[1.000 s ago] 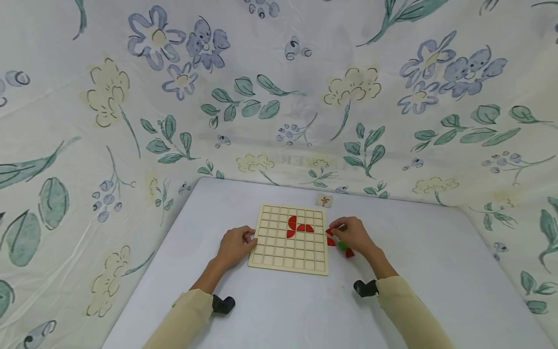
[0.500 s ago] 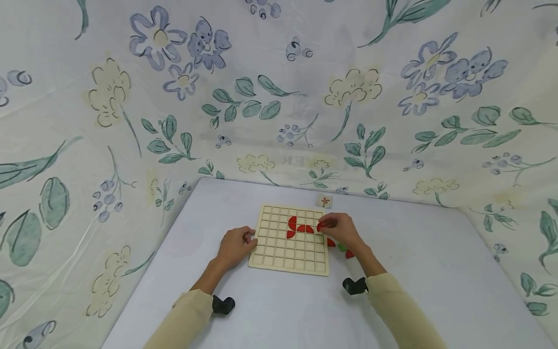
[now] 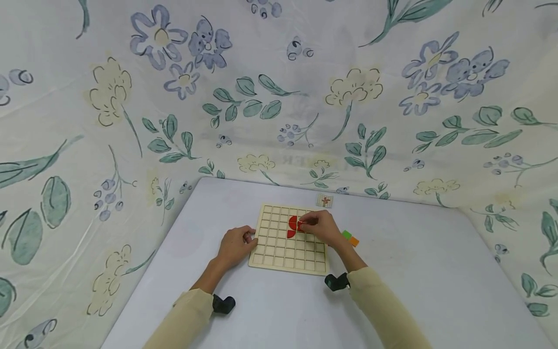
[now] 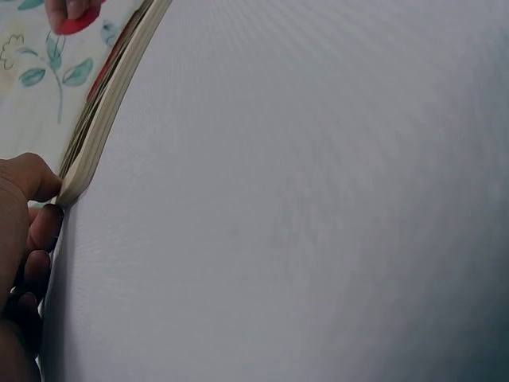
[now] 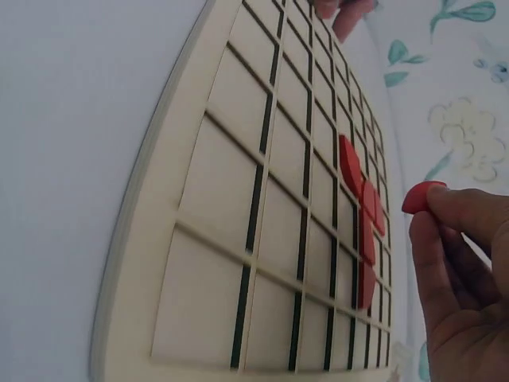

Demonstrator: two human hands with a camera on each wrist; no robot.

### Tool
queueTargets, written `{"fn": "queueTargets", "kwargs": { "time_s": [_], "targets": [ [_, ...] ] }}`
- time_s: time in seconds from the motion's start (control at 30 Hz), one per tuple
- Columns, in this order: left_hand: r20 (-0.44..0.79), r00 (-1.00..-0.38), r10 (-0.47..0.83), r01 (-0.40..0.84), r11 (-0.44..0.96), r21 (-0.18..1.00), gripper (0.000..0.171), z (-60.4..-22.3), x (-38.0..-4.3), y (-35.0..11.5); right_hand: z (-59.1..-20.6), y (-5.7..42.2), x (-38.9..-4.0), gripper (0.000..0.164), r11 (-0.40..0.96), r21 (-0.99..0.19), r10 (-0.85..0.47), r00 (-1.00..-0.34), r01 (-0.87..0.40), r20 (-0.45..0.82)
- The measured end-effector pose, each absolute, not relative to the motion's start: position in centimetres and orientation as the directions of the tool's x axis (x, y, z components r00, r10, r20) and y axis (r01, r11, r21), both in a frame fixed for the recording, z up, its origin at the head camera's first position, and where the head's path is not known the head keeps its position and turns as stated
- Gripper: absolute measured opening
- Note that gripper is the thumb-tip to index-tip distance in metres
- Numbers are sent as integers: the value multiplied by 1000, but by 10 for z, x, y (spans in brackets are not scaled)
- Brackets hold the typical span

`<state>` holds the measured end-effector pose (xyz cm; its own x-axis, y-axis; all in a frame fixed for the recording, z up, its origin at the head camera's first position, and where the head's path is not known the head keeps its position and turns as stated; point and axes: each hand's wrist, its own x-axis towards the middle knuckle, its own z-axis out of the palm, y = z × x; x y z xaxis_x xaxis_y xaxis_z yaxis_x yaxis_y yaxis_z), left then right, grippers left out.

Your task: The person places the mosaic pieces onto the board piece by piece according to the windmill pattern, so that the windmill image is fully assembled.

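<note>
Piece (image 5: 413,199), red, pinched between thumb and finger of the right hand (image 3: 321,226), held above the board (image 3: 270,248). Right wrist view: curved edge faces up and left; thumb covers one end, long axis uncertain. Left hand (image 3: 235,246) curled, gripping board's left edge. Squares (image 5: 224,185) hold red tiles (image 5: 367,239), partly hidden from the head view.

A flower-printed white cloth (image 3: 305,116) hangs behind the pale, smooth-topped table (image 3: 418,261).

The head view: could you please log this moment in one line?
right hand: pinches red piece over grid board; left hand: holds board's edge; other red pieces: on board
</note>
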<state>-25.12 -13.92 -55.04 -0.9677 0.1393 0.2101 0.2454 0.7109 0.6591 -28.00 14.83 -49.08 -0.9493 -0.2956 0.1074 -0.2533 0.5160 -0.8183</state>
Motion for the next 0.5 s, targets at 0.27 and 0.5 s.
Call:
{"fn": "queueTargets", "kwargs": {
  "time_s": [0.27, 0.5],
  "targets": [
    [214, -967, 141, 250, 709, 660, 23, -549, -251, -140, -495, 123, -285, 13, 495, -824, -323, -939, -277, 122],
    [207, -968, 140, 244, 702, 669, 22, -550, -250, -140, -500, 110, -284, 10, 533, -798, -326, -939, -281, 113]
  ]
}}
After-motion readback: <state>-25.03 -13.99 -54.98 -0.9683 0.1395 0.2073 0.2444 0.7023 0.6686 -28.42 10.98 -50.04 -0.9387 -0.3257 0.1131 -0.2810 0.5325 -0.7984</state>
